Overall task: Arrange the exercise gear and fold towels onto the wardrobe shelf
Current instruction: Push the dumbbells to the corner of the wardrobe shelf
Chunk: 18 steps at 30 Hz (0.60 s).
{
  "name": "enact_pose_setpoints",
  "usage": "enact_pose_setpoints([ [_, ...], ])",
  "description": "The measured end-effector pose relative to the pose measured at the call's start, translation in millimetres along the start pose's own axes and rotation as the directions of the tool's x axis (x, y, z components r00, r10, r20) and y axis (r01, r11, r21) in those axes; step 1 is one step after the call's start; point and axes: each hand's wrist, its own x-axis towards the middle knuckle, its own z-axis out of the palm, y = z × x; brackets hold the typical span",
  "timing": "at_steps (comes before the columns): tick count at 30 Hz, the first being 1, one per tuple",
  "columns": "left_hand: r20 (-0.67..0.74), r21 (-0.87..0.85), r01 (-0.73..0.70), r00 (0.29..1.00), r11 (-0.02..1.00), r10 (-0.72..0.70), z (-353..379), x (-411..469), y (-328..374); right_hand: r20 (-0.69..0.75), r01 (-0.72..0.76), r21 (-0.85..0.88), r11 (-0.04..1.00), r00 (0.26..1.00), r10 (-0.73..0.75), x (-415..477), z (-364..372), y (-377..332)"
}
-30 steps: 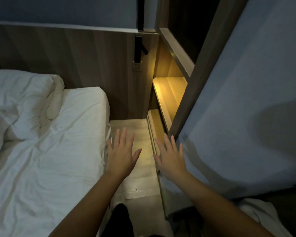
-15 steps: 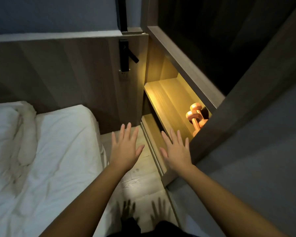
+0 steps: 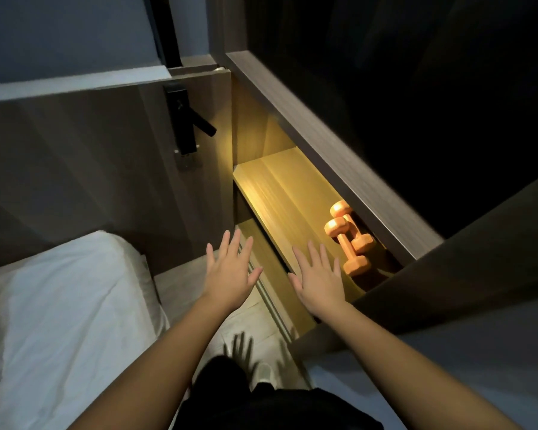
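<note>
Two orange dumbbells (image 3: pixel 348 240) lie side by side on the lit wooden wardrobe shelf (image 3: pixel 280 193), toward its right end. My left hand (image 3: pixel 232 270) hovers flat with fingers spread over the floor strip beside the bed, holding nothing. My right hand (image 3: pixel 319 280) is spread flat over the shelf's front edge, just left of the nearer dumbbell and apart from it. No towels are visible.
A bed with white sheets (image 3: pixel 66 305) fills the lower left. A wooden headboard wall carries a black reading lamp (image 3: pixel 184 125). A dark wardrobe door (image 3: pixel 448 274) juts across the right, covering the shelf's right part. A lower shelf (image 3: pixel 274 274) sits beneath.
The view has swung right and down, bringing the shelf and both dumbbells into sight. Both hands stay spread and empty, now nearer the shelf.
</note>
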Motion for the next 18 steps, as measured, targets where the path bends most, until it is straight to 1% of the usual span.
enact_pose_setpoints([
  [5, 0.049, 0.021, -0.115, 0.992, 0.993, 0.114, -10.3, 51.6, -10.0, 0.018, -0.078, 0.016, 0.997, 0.997, 0.078, 29.8, 1.7, 0.1],
  [8, 0.104, 0.067, -0.230, 0.969, 0.971, 0.222, -13.8, 89.4, -22.2, 0.018, -0.173, 0.011, 0.985, 0.985, 0.173, 51.4, 11.7, -7.0],
  [10, 0.139, 0.105, -0.319, 0.942, 0.942, 0.304, -12.4, 114.3, -36.2, -0.003, -0.246, 0.014, 0.969, 0.969, 0.246, 67.8, 22.3, -15.4],
  [15, 0.229, 0.204, -0.523, 0.848, 0.828, 0.479, 7.3, 171.5, -82.5, -0.014, -0.394, 0.099, 0.914, 0.918, 0.397, 104.9, 64.2, -47.4],
  [18, 0.209, 0.223, -0.589, 0.807, 0.776, 0.552, 39.3, 196.5, -110.5, -0.051, -0.439, 0.119, 0.890, 0.893, 0.448, 118.3, 98.6, -65.4],
])
